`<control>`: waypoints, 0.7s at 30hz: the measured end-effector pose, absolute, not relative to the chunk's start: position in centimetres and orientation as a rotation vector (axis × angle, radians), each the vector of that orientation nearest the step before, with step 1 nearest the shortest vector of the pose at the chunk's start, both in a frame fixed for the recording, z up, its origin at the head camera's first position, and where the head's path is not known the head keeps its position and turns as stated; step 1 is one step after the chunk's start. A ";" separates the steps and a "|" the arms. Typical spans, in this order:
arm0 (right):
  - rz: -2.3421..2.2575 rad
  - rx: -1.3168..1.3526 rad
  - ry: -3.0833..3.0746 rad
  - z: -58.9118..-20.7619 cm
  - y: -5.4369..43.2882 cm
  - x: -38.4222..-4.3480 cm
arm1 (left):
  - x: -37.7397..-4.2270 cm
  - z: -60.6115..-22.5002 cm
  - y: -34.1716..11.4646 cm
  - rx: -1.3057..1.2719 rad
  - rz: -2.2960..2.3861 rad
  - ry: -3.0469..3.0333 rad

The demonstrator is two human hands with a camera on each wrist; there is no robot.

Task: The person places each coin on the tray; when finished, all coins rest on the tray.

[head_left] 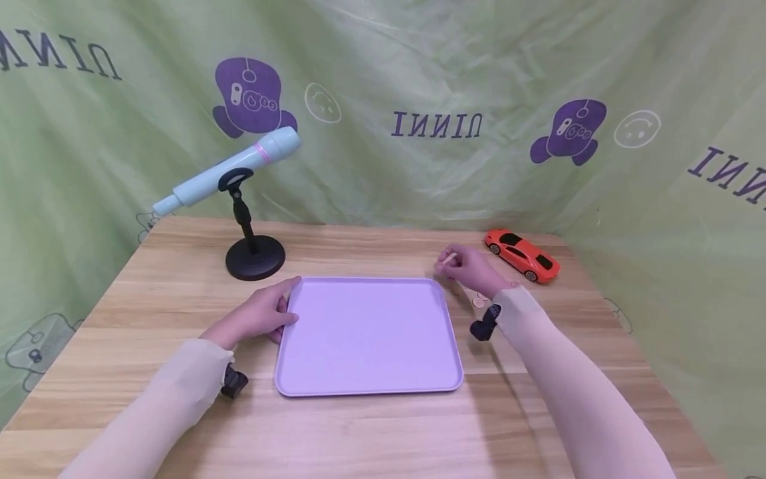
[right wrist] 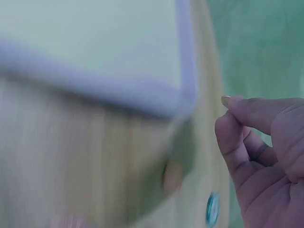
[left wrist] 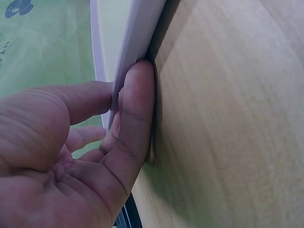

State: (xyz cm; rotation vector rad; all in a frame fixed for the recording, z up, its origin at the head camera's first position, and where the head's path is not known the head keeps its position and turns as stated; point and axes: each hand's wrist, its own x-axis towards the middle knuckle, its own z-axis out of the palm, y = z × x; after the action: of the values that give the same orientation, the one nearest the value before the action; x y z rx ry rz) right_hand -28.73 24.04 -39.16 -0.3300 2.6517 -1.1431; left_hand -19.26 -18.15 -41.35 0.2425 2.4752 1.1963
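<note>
A lilac rectangular tray [head_left: 368, 336] lies flat on the wooden table. My left hand [head_left: 257, 316] grips its left rim; in the left wrist view, the thumb is on the rim's upper side and fingers [left wrist: 137, 95] curl under it. Just beyond the tray's far right corner, my right hand [head_left: 469, 266] pinches something small, mostly hidden by the fingers. In the right wrist view it appears as a gold-coloured sliver [right wrist: 226, 100] between thumb and forefinger. A small coppery disc [head_left: 479, 302], coin-like, lies on the table below the right wrist.
At the table's far right sits an orange toy car [head_left: 522, 255]. A light blue microphone-shaped tube [head_left: 227, 169] rests on a black stand [head_left: 255, 257] at the back left. The right wrist view shows a blurred teal-rimmed round thing [right wrist: 213, 209]. A green printed curtain [head_left: 383, 166] hangs behind the table.
</note>
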 end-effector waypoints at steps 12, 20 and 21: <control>-1.418 -0.380 2.416 -40.4 13.2 -28.4 | -19.8 -41.4 -18.0 0.272 1.188 2.468; -1.429 -0.473 2.344 -41.7 7.2 -26.9 | -19.7 -41.6 -18.2 0.278 1.169 2.468; -1.422 -0.482 2.342 -41.9 6.7 -26.8 | -19.7 -41.6 -18.3 0.280 1.166 2.465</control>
State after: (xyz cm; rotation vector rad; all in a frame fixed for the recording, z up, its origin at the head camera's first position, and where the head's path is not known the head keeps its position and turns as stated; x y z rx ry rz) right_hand -26.78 6.69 -41.88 -0.4820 2.3418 -1.4215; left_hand -19.70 -18.27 -41.65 0.2804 2.4649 1.1658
